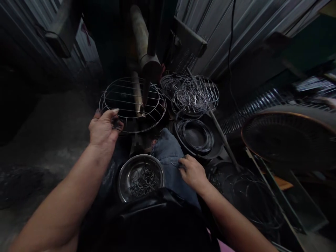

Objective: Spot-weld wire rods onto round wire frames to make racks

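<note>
My left hand (pixel 105 127) grips the near-left rim of a round wire rack (pixel 143 131), made of two wire rings with parallel cross wires. The rack is held at the tip of a dark machine electrode (pixel 146 92). My right hand (pixel 193 170) is pinched over my jeans-covered knee (pixel 168 150), with a short thin piece of wire (pixel 173 163) showing at the fingertips. Between my legs sits a steel bowl (pixel 123 175) holding many short bent wire pieces (pixel 144 182).
A stack of finished-looking wire racks (pixel 196 92) lies at the right of the machine. Below it, a dark pan (pixel 216 150) holds a coil of wire rings (pixel 198 136). A round fan (pixel 288 136) stands at far right. A pale cylindrical machine arm (pixel 140 31) extends above the rack.
</note>
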Tool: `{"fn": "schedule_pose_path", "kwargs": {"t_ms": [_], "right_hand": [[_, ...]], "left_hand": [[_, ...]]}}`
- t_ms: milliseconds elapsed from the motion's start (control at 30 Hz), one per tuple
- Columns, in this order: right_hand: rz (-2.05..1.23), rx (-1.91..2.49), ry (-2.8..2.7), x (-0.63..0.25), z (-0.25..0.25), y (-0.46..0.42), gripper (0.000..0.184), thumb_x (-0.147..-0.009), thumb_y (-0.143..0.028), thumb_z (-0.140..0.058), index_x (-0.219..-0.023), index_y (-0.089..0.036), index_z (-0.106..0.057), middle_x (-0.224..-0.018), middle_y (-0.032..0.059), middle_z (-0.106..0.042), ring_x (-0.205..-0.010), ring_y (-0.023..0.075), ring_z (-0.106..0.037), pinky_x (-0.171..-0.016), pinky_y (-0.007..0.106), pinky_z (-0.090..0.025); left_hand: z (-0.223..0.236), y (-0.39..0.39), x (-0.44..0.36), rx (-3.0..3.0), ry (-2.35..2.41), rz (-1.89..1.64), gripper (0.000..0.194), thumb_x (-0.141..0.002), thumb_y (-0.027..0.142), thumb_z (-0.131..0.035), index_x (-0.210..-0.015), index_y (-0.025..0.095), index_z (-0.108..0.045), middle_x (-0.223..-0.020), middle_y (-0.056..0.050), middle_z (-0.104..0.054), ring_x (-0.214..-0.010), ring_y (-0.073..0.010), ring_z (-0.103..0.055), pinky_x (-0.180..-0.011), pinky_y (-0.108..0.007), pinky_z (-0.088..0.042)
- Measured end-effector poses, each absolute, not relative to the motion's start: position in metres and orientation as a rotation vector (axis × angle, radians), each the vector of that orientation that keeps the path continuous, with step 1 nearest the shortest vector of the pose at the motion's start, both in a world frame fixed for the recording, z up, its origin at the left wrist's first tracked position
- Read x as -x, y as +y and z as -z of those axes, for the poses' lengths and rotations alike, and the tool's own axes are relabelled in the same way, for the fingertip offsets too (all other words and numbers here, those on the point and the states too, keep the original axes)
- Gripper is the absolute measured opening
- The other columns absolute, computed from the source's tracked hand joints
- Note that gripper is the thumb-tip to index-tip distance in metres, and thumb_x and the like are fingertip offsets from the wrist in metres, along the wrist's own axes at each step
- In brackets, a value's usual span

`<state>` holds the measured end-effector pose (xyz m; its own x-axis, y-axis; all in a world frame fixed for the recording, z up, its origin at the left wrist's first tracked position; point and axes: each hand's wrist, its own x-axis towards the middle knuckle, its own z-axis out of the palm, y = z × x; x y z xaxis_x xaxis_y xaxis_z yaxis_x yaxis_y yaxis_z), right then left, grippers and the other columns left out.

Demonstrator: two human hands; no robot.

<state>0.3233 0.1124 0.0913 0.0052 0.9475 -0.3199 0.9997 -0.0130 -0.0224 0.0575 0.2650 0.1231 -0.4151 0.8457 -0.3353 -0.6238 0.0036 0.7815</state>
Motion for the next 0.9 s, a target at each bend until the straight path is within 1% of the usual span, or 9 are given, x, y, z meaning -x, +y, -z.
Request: {"fn": "schedule_pose_path", "kwargs": {"t_ms": [167, 333, 400, 533, 600, 733, 800, 833, 900], "right_hand": [[0.371, -1.958, 2.030, -0.316, -0.085, 0.111, 0.026, -0.086, -0.008, -0.045, -0.086, -0.018, -0.069, -0.097, 0.0065, -0.064, -0.092, 0.0182, -0.061, -0.071, 0.025, -0.042], [0.387, -1.931, 1.966, -0.311, -0.084, 0.112, 0.031, -0.087, -0.006, -0.042, -0.099, -0.021, -0.067, -0.106, 0.0061, -0.064, -0.081, 0.0146, -0.064, -0.061, 0.025, -0.038], [0.362, -1.938, 1.970, -0.308, -0.081, 0.110, 0.035, -0.086, -0.004, -0.041, -0.103, -0.022, -0.067, -0.108, 0.0069, -0.064, -0.081, 0.0145, -0.065, -0.061, 0.024, -0.038], [0.326, -1.928, 2.006, -0.306, -0.076, 0.106, 0.035, -0.082, 0.000, -0.039, -0.090, -0.018, -0.068, -0.101, 0.0099, -0.065, -0.084, 0.0179, -0.065, -0.064, 0.025, -0.040], [0.370, -1.946, 2.053, -0.311, -0.078, 0.109, 0.035, -0.079, 0.001, -0.039, -0.089, -0.017, -0.067, -0.098, 0.0099, -0.066, -0.083, 0.0188, -0.065, -0.065, 0.025, -0.041], [0.732, -1.984, 2.408, -0.313, -0.099, 0.139, 0.030, -0.078, -0.004, -0.044, -0.092, -0.019, -0.066, -0.084, 0.0042, -0.068, -0.079, 0.0178, -0.064, -0.069, 0.024, -0.045], [0.904, -2.003, 2.685, -0.298, -0.116, 0.165, 0.027, -0.084, -0.012, -0.045, -0.096, -0.020, -0.068, -0.088, 0.0044, -0.070, -0.082, 0.0175, -0.064, -0.075, 0.025, -0.046], [0.926, -2.029, 2.802, -0.287, -0.124, 0.179, 0.024, -0.086, -0.017, -0.047, -0.095, -0.019, -0.069, -0.089, 0.0054, -0.070, -0.082, 0.0176, -0.064, -0.076, 0.025, -0.047], [0.864, -2.123, 2.932, -0.260, -0.136, 0.207, 0.023, -0.088, -0.022, -0.048, -0.084, -0.019, -0.071, -0.078, 0.0049, -0.069, -0.073, 0.0167, -0.062, -0.071, 0.025, -0.046]], "left_hand": [[-0.126, 0.262, -0.058, -0.302, 1.138, -1.665, 0.039, -0.048, 0.012, -0.077, -0.073, 0.020, -0.047, -0.061, 0.006, -0.052, -0.053, -0.0101, -0.050, -0.046, -0.022, -0.040], [-0.129, 0.261, -0.056, -0.287, 1.112, -1.728, 0.046, -0.042, 0.014, -0.080, -0.078, 0.019, -0.051, -0.064, 0.005, -0.055, -0.054, -0.0096, -0.050, -0.047, -0.022, -0.041], [-0.128, 0.261, -0.054, -0.283, 1.108, -1.743, 0.047, -0.042, 0.015, -0.080, -0.079, 0.019, -0.052, -0.063, 0.006, -0.054, -0.054, -0.0100, -0.050, -0.047, -0.023, -0.040], [-0.126, 0.263, -0.050, -0.279, 1.107, -1.747, 0.045, -0.043, 0.015, -0.080, -0.079, 0.019, -0.054, -0.063, 0.006, -0.054, -0.053, -0.0095, -0.049, -0.047, -0.023, -0.040], [-0.125, 0.263, -0.049, -0.278, 1.101, -1.751, 0.044, -0.043, 0.015, -0.081, -0.078, 0.019, -0.054, -0.064, 0.006, -0.054, -0.052, -0.0091, -0.048, -0.047, -0.022, -0.040], [-0.125, 0.263, -0.052, -0.289, 1.066, -1.762, 0.044, -0.043, 0.015, -0.081, -0.076, 0.019, -0.052, -0.064, 0.006, -0.052, -0.053, -0.0089, -0.050, -0.048, -0.022, -0.040], [-0.125, 0.263, -0.056, -0.283, 1.041, -1.772, 0.045, -0.043, 0.014, -0.082, -0.077, 0.019, -0.052, -0.066, 0.007, -0.052, -0.055, -0.0088, -0.050, -0.049, -0.021, -0.040], [-0.125, 0.263, -0.058, -0.277, 1.038, -1.780, 0.046, -0.043, 0.014, -0.082, -0.077, 0.019, -0.052, -0.066, 0.007, -0.052, -0.056, -0.0087, -0.051, -0.049, -0.021, -0.040], [-0.126, 0.262, -0.063, -0.270, 1.047, -1.786, 0.046, -0.044, 0.013, -0.082, -0.078, 0.019, -0.052, -0.067, 0.007, -0.051, -0.057, -0.0084, -0.050, -0.049, -0.021, -0.040]]}}
